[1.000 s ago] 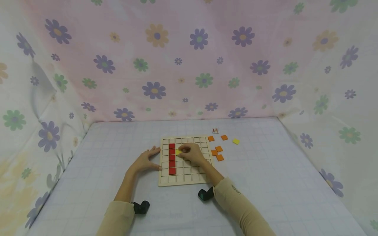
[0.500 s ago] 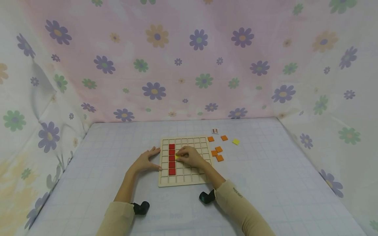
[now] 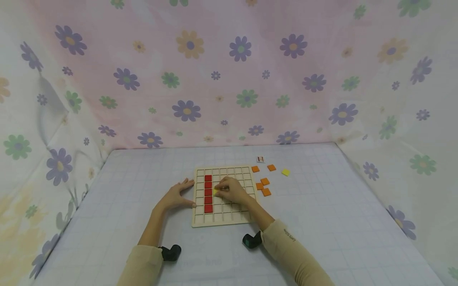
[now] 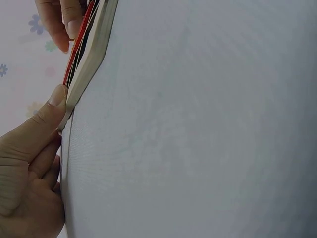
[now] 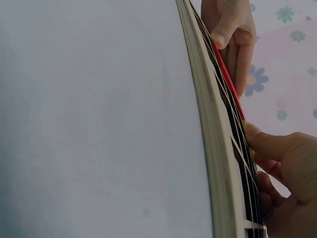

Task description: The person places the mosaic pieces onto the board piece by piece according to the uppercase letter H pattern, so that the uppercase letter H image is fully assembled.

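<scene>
A light wooden grid board lies flat on the table, with a column of several red square tiles set in its left part. My right hand is over the board and pinches a yellow square tile at the cell just right of the red column's middle. The fingers cover much of that tile. At the board's left edge rests my left hand, thumb and fingers spread and touching the rim. In the left wrist view, the left thumb presses on the board's edge.
Several orange tiles lie to the right of the board, two of them touching. Farther right is a loose yellow tile. A small printed card lies behind the board's far right corner. Flowered cloth closes off the back and sides.
My right hand has moved toward me by about one cell, carrying the yellow tile down along the red column. The left hand has stayed in place.
</scene>
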### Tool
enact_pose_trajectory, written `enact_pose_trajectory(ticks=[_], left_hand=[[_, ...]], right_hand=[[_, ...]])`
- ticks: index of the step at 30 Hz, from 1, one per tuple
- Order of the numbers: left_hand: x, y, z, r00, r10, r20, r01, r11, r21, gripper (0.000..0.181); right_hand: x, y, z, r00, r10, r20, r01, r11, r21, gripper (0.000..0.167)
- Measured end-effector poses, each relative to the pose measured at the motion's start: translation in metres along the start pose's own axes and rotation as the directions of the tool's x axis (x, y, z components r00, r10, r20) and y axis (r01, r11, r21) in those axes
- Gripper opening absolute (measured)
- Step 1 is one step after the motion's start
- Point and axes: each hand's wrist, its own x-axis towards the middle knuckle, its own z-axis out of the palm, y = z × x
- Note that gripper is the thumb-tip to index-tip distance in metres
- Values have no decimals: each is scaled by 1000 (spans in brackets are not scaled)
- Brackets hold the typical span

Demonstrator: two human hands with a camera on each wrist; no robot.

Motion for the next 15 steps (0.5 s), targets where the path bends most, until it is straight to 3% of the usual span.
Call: enact_pose_trajectory(ticks=[5,10,15], left_hand=[[1,-1,1,1000,-5,0,5,1000,-3,91],[0,2,0,1000,-22,2,22,1000,-5,92],[-1,2,0,999,-33,7,33,999,-10,93]], right_hand=[[-4,3,-3,993,0,-118,7,998,59,29],[-13,20,-25,957,-53,-284,82,992,92,23],[-33,46,-65,904,110,-413,-81,993,87,25]])
